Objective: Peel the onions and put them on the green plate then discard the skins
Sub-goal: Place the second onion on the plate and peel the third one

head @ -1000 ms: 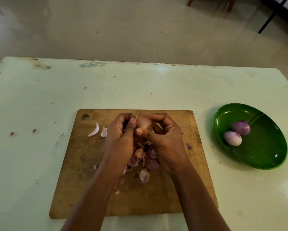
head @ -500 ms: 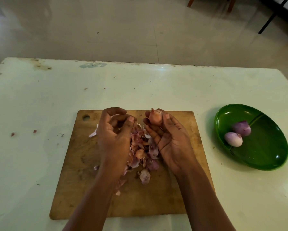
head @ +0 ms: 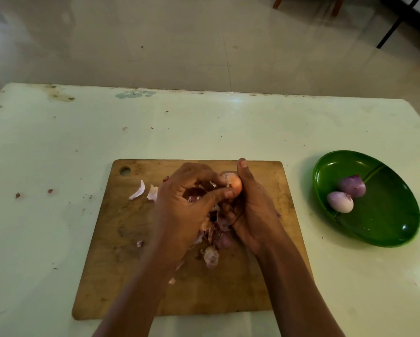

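A person's two hands are meeting over a wooden cutting board (head: pixel 131 263) that is lying at the middle of the near edge of a pale counter (head: pixel 58 142).

The left hand (head: pixel 179 210) is curling its fingers over a small onion (head: pixel 233 182), with the thumb pressing against the onion's near side. The right hand (head: pixel 252 215) is cradling the same onion from the right, one finger standing straight up beside it; how its thumb is lying cannot be told. The onion is being held just above the far half of the board, and it is still wearing orange-tan skin.

Under and between the wrists, a pile of purple and papery skins (head: pixel 211 256) is lying on the middle of the board. Two pale loose pieces of skin (head: pixel 138 190) are resting just to the left of the left hand, toward the board's far left corner.

Near the right edge of the counter, well apart from the board, a green plate (head: pixel 386 227) is sitting. Two peeled onions (head: pixel 340 201) are resting in the plate's left part, touching each other, the far one purple and the near one paler.

A few tiny scraps are lying toward the counter's left edge.
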A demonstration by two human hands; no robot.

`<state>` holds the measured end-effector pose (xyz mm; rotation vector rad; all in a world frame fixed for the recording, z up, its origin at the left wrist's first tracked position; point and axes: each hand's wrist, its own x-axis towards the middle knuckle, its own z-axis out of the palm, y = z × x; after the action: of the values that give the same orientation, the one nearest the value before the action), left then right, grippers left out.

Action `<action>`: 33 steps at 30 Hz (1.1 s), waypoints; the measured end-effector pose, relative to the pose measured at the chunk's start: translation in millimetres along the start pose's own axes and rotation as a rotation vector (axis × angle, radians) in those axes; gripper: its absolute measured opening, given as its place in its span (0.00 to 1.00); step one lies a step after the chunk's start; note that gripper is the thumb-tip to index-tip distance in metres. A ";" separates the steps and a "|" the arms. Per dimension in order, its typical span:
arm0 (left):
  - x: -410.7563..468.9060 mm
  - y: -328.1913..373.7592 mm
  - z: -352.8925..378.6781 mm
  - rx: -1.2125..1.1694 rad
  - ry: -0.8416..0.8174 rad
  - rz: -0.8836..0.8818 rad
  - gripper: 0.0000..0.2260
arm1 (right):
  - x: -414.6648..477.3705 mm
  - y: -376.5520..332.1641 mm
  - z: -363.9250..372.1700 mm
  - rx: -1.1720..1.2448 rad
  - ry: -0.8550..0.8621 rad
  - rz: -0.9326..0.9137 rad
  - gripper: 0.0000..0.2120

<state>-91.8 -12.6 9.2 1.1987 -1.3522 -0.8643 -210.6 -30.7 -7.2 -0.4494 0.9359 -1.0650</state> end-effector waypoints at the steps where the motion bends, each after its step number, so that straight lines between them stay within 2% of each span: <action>1: -0.2 -0.4 0.9 0.014 -0.015 0.045 0.08 | 0.8 0.8 -1.7 -0.041 0.021 -0.005 0.21; 4: -0.4 -0.4 3.1 0.105 -0.052 0.138 0.09 | 1.3 0.9 -3.6 -0.112 0.043 -0.012 0.23; 8: -0.8 2.5 7.2 0.140 -0.077 0.159 0.12 | -0.5 -1.2 -4.7 -0.110 0.025 -0.038 0.23; 14: -3.9 0.8 11.6 0.175 -0.045 0.196 0.09 | 0.5 0.0 -4.8 -0.108 0.010 -0.035 0.23; 17: -4.4 -3.1 13.3 0.198 -0.008 0.178 0.06 | 1.9 1.2 -3.4 -0.047 0.023 -0.027 0.24; 20: -5.4 -4.7 12.3 0.161 0.023 0.126 0.05 | 2.6 1.5 -1.6 0.017 0.024 -0.048 0.19; 23: -3.4 -5.3 9.5 0.076 0.075 0.036 0.07 | 0.9 0.2 0.8 0.117 -0.068 -0.091 0.18; 27: -0.1 -9.5 6.6 0.069 0.120 -0.004 0.03 | 1.8 2.4 0.4 0.215 -0.174 -0.165 0.10; 30: -1.3 -8.7 6.7 0.091 0.118 0.001 0.02 | 4.0 4.0 -1.3 0.199 -0.161 -0.198 0.14; 33: -1.5 -7.4 7.9 0.065 0.152 -0.017 0.01 | 6.1 3.8 -3.9 0.195 -0.107 -0.214 0.14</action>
<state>-98.4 -13.9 0.5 1.3016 -1.2565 -0.7308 -210.7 -33.9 -14.7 -0.4458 0.6922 -1.3006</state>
